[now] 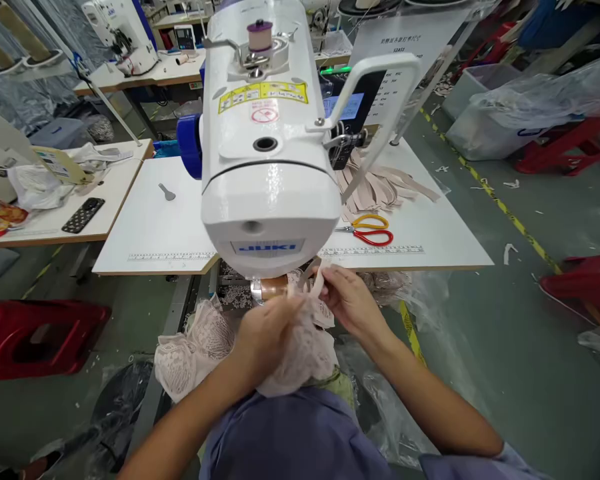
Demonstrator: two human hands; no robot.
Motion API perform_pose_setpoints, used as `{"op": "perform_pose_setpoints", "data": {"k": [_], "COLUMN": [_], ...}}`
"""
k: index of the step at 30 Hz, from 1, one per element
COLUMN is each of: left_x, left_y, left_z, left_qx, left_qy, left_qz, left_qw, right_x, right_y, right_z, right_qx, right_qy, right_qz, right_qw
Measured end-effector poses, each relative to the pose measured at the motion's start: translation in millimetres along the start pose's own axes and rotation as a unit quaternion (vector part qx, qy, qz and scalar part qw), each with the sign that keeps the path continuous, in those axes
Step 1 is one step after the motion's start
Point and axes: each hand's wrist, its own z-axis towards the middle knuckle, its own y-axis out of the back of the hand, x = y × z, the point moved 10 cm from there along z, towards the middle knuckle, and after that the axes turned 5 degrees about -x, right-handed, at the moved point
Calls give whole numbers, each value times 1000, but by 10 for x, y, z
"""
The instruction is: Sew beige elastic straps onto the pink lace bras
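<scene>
A white sewing machine (275, 193) stands in front of me, its head hiding the needle area. Just below it, my left hand (265, 333) is closed on a pale pink lace bra (305, 357), which hangs over my lap. The fingers of my right hand (355, 307) pinch a narrow light strap (319, 283) that rises from the lace toward the machine. Lace cups (195, 347) spread out to the left of my left hand. Between the hands and the machine is a copper-coloured cylindrical arm (273, 288).
Snips with red and yellow handles (373, 231) lie on the white tabletop (430, 227), near a pile of beige fabric strips (380, 187). A small grey tool (167, 193) rests at left. Red stools (40, 337) stand on both sides. Plastic sheeting (390, 407) lies below right.
</scene>
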Motion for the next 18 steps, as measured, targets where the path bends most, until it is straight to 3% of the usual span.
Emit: {"op": "perform_pose_setpoints", "data": {"k": [3, 6, 10, 14, 18], "left_x": [162, 289, 403, 525, 604], "left_y": [219, 333, 342, 306, 277], "left_z": [-7, -29, -52, -78, -93], "left_qx": [-73, -71, -5, 50, 74], "left_qy": [1, 60, 113, 117, 117], "left_qz": [170, 229, 163, 94, 104], "left_qw": [983, 969, 980, 987, 985], "right_x": [161, 205, 360, 569, 615], "right_y": [-155, -348, -530, -675, -814], "right_z": [181, 250, 294, 294, 291], "right_qx": [40, 97, 98, 57, 64], "right_qy": [47, 83, 181, 295, 328], "right_qz": [-90, -178, -288, -372, -411], "right_qw": [994, 976, 935, 878, 848]}}
